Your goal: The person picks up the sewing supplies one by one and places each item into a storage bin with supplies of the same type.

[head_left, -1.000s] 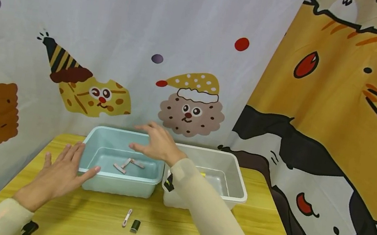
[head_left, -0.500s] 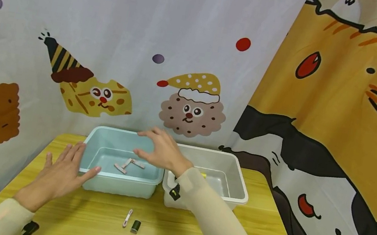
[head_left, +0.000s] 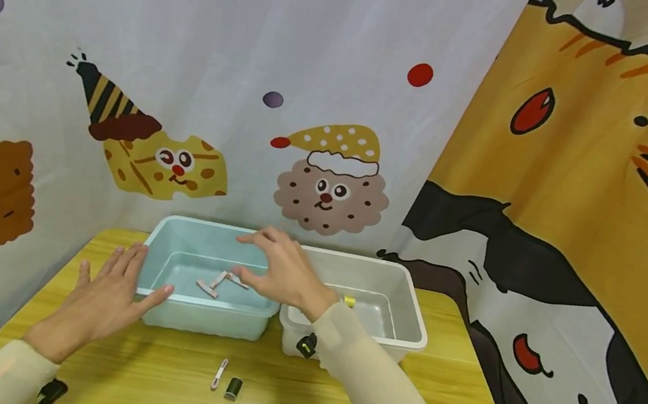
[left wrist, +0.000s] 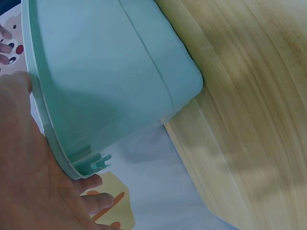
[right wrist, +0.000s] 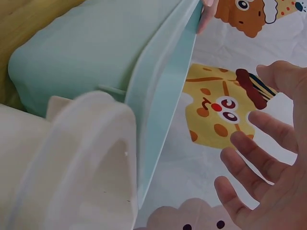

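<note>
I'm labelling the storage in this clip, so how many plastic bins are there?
2. In the head view, the light blue bin is on the left and the white bin is beside it on the right. The right arm partly covers the white one.

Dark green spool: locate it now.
In the head view, the dark green spool lies low and left of centre on the table, in front of the blue bin, just right of the slim white item.
</note>
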The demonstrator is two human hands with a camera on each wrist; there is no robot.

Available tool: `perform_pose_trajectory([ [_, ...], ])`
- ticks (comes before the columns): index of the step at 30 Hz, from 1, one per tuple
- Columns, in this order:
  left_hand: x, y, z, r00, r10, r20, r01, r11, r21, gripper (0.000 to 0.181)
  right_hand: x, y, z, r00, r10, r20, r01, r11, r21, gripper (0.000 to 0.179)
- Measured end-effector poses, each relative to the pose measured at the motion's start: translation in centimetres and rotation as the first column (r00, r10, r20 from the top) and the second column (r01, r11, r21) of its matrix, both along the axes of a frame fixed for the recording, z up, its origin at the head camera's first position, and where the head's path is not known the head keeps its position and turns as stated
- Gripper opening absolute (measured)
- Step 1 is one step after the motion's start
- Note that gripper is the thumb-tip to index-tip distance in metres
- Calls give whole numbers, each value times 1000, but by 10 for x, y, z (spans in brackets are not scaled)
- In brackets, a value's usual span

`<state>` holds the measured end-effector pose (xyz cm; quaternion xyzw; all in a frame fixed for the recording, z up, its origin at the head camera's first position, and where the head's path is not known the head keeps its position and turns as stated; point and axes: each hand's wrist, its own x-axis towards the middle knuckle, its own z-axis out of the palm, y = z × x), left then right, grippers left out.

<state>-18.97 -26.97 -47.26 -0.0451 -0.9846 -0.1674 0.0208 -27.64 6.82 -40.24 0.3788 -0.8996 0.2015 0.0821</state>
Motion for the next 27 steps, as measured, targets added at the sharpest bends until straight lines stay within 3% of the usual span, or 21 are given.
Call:
perform_pose_trajectory([
  [8,-1,1,0,1000,-2,1,2,1000,2,121,7,6,-6,997,46,-57,-47,999,-28,56],
  [27,1,1,0,1000,8,1,-8,1000,0,122,25,23,-29,993,68,-95,-71,997,-30,52],
])
